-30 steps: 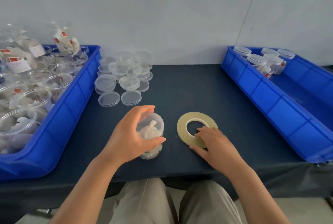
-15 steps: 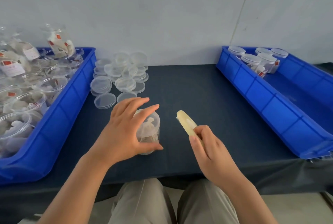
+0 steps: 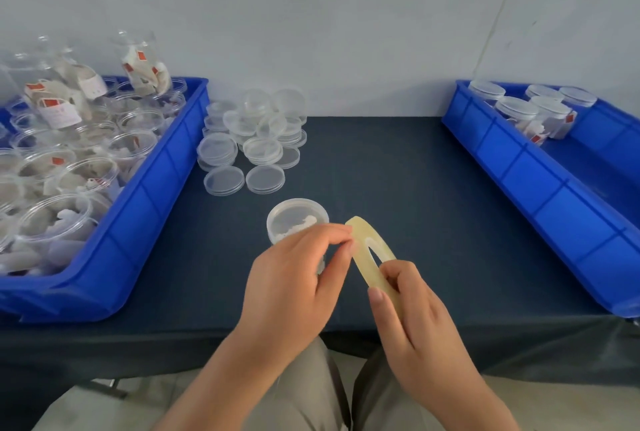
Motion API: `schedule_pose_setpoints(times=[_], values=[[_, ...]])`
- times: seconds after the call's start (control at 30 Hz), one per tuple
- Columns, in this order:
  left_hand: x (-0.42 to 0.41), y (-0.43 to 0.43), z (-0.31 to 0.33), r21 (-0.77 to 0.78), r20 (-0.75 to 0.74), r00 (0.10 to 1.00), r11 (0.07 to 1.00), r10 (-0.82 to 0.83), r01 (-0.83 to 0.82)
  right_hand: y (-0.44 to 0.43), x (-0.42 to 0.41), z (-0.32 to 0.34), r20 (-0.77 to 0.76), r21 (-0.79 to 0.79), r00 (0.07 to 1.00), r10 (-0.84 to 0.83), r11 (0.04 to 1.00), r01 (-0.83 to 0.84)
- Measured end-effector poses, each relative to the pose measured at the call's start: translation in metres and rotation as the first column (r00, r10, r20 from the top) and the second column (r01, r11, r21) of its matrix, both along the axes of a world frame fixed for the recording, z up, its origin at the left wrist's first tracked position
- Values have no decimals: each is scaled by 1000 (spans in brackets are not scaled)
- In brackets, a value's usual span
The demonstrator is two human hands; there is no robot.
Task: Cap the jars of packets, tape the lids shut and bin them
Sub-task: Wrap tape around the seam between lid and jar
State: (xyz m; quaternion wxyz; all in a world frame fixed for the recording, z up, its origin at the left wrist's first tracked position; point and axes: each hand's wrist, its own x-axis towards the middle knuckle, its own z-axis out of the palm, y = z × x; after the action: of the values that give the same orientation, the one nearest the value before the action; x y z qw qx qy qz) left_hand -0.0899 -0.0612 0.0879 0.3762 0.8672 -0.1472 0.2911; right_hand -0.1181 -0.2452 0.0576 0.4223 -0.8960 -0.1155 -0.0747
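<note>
So a second ago the tape roll (image 3: 363, 260) was lying flat on the counter (image 3: 398, 188) under the right grip (image 3: 412, 319), and the left grip (image 3: 294, 278) was cupped over the jar (image 3: 297, 219). Now the roll's up off the counter and standing on edge between the two grips, and the left one has let go of the jar completely. I read that as capping done on this one and taping about to start.

The right grip is curled round the near end of the roll, thumb along one face and fingers behind. The left is nearly closed, fingertips (image 3: 346, 247) pinching at the roll's far rim, probably hunting for the loose end, though I can't see any tape peeled yet.

The jar stands lidded just beyond the left grip, touched by nothing. The blue bin (image 3: 519, 167) with the finished jars is well off to the right grip's side.
</note>
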Motion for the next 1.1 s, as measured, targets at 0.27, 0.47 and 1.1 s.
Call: schedule_pose_setpoints(times=[0.27,0.47,1.1], values=[[-23,-7,0,150,11,998,987,-55,53,-1,0,14,-293,413,918,266,901,-130],[-20,-5,-6,188,15,1000,982,15,-17,17,-5,22,-422,514,852,310,856,-56],[1,18,-70,-336,30,975,921,220,-198,-6,25,20,-28,-99,995,93,990,-95]])
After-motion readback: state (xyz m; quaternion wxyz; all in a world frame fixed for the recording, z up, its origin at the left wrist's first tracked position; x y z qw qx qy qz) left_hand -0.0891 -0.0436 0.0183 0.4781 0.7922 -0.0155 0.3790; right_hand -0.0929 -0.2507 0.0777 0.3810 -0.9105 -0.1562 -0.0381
